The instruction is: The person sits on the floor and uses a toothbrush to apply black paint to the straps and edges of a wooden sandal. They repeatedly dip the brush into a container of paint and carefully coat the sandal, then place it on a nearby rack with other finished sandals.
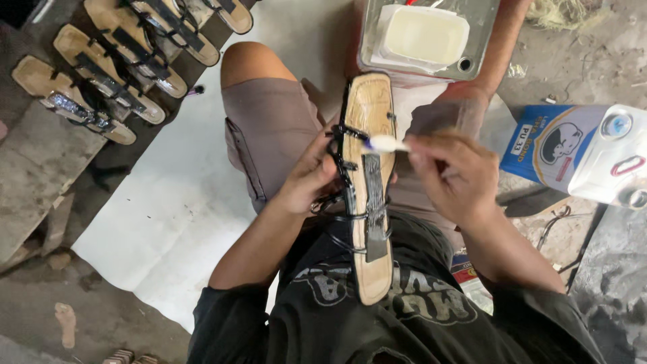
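Head view, looking straight down on a seated person's lap. Left hand (311, 176) grips the sandal (368, 185) from its left edge, fingers curled into the black straps (345, 168); sole is up, long axis running away from the body, toe end out over the knees, heel end over the black shirt. Right hand (453, 176) is closed in a pinch on a small brush (387, 143), white tip touching the sole just beside the straps, above a dark strip (373, 202) along the middle of the sole.

Room: sandal sits between both forearms, tight on either side. Left knee and grey shorts (266, 128) just beside the left hand. White sheet (175, 202) spreads under the legs and out to the left; its edge ends on rough grey floor (40, 168). Upper left, a row of finished sandals (114, 67) with straps lies on the floor, well apart from the hands.

Packages: straight ahead past the toe end, a square metal tin (478, 40), lid off, holding a pale yellow-white mass (424, 34); its near edge is close to the sandal's toe. Right of the right hand, a blue box (549, 152) with a white round picture label, tilted. Touching or overlapping it on the far right, a translucent white jug (610, 158) with a blue cap and a red-outlined handle slot. Dark slab (613, 290) at lower right.
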